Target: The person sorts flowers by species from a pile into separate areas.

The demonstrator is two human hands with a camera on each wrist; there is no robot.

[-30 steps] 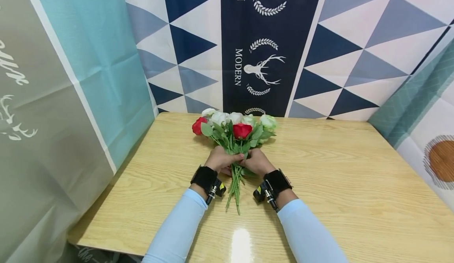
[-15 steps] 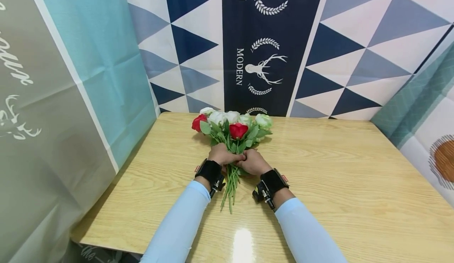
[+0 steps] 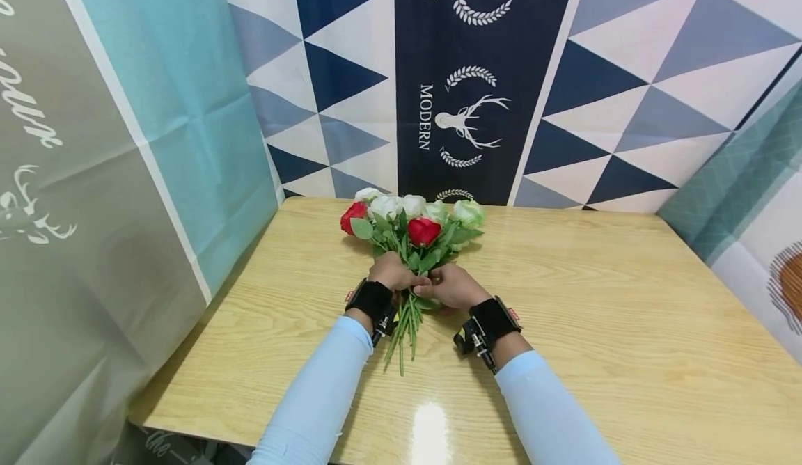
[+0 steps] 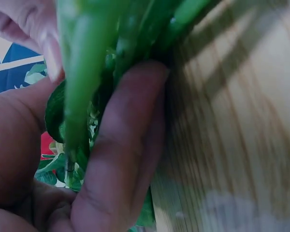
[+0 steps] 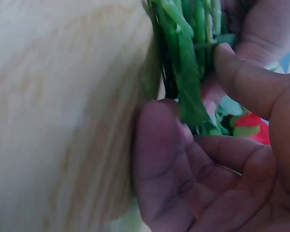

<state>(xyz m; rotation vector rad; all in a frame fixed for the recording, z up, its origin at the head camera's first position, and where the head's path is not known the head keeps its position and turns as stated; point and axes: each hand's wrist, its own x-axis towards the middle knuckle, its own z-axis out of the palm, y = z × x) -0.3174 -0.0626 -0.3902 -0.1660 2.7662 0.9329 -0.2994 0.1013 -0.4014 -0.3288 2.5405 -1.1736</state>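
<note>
A bouquet [image 3: 401,242] of roses with green leaves lies on the wooden table, blooms pointing away from me. It has red roses [image 3: 423,231], white roses [image 3: 384,207] and pale green ones [image 3: 467,213]. Bare stems [image 3: 406,326] fan out towards me below the hands. My left hand [image 3: 392,272] grips the bundle from the left; in the left wrist view its fingers [image 4: 121,145] curl under the stems [image 4: 82,82]. From the right, my right hand [image 3: 456,286] holds the same spot, thumb [image 5: 232,63] against the stems and curled fingers below a hanging leaf [image 5: 189,92].
The light wooden table [image 3: 595,312] extends to both sides of the bouquet. A patterned cloth [image 3: 457,89] hangs behind its far edge, and a grey and teal cloth [image 3: 175,103] borders the left. Another curtain [image 3: 739,207] hangs at the right. Both wrists wear black camera straps [image 3: 495,319].
The stem ends have swung left, while the blooms have shifted only slightly. Both hands stay around the bundle; the right hand's fingers have shifted their hold a little.
</note>
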